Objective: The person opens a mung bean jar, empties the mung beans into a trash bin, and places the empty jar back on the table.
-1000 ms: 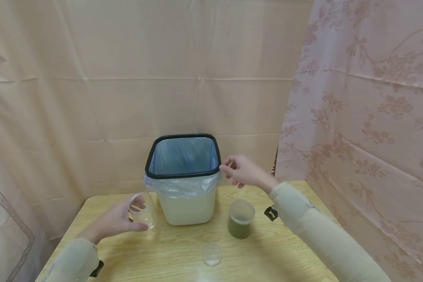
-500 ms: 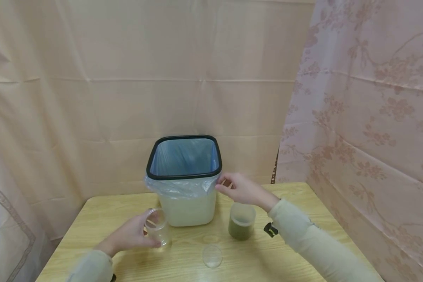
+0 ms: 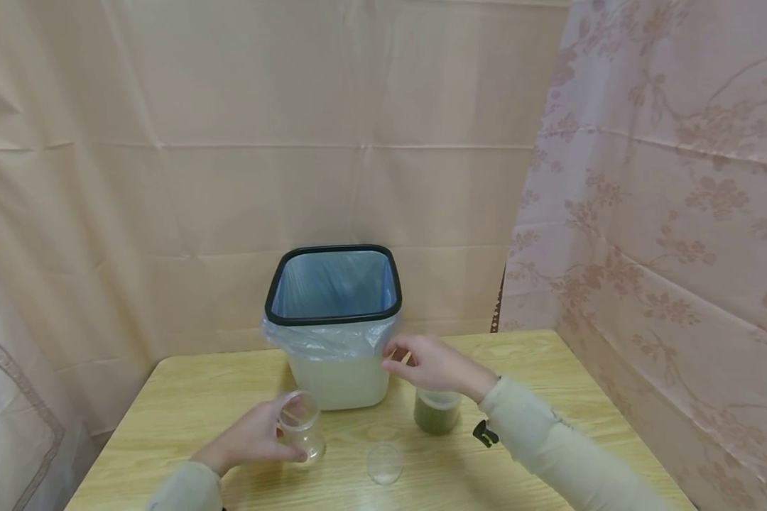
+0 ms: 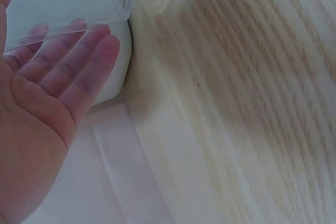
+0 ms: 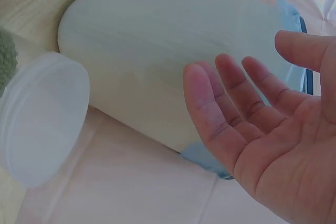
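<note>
Left hand (image 3: 256,436): thumb and fingers bent around a clear, colourless plastic cup (image 3: 308,431), gripping it from the side. Cup location: front left of a pale wood-grain table (image 3: 473,475), mouth upward, slightly tilted; cannot tell whether the base touches the tabletop. The left wrist view cuts off its upper part and most of the thumb; four fingers show there, nearly side by side against the clear wall.

Right hand (image 3: 431,363): fingers loosely bent and slightly apart, thumb away from them, bare palm showing in the right wrist view. In the head view it overlaps the lower fringe of a translucent bluish plastic liner (image 3: 322,346); contact undetermined.

Hidden: the right hand covers the upper part of a translucent round tub with green grainy contents (image 3: 436,417). The right wrist view crops the tub at the left edge; cannot tell whether its mouth is covered.

A cream, square-sided plastic bin (image 3: 340,387) with a black rim (image 3: 332,321) stands behind both hands, liner folded over outside; its inner floor is out of sight. A thin, clear round disc (image 3: 384,463) lies between cup and tub, faint against the wood grain. Beige cloth (image 3: 230,199) hangs behind, pink floral cloth (image 3: 665,213) at right.
</note>
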Tool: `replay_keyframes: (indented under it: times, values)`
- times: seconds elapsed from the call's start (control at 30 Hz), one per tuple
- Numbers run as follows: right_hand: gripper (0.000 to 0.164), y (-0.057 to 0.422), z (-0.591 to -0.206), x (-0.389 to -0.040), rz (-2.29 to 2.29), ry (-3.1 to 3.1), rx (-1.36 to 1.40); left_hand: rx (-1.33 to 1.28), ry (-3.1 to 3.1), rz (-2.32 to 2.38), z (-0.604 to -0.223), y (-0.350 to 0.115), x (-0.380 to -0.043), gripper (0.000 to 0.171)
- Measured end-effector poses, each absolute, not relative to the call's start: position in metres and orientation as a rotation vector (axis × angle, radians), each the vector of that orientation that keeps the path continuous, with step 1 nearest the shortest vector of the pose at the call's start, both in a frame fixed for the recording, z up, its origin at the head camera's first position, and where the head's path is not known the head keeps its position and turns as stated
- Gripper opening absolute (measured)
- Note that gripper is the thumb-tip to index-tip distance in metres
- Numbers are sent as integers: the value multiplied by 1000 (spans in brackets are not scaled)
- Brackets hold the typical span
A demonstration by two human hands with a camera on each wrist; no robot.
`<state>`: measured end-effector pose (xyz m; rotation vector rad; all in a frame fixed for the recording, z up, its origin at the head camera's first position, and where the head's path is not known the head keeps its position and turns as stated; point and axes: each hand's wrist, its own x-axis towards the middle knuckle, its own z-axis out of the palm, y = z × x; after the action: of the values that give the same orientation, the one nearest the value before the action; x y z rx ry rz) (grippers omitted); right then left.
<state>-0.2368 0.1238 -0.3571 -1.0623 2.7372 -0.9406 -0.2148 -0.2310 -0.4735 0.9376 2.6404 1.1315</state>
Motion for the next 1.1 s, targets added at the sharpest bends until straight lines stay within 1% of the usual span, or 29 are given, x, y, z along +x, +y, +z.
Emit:
replay_keyframes:
  times: [0.13, 0.37, 0.57, 0.83, 1.1]
  values:
    - [29, 121, -361, -234, -937, 2717, -1024, 943, 2619, 1142, -477, -228, -214, 85]
    - [33, 118, -373, -231, -951, 2640, -1115, 904, 2583, 1146, -479, -224, -212, 80]
    - [35, 118, -381, -229, -929, 2644, -1080, 901, 2608, 1123, -483, -224, -211, 79]
    - [33, 123, -394, -232, -939, 2641, -1122, 948, 2591, 1150, -490, -226, -211, 85]
    - [32, 128, -401, -231, -947, 2661, -1064, 955, 2575, 1169, -496, -228, -212, 80]
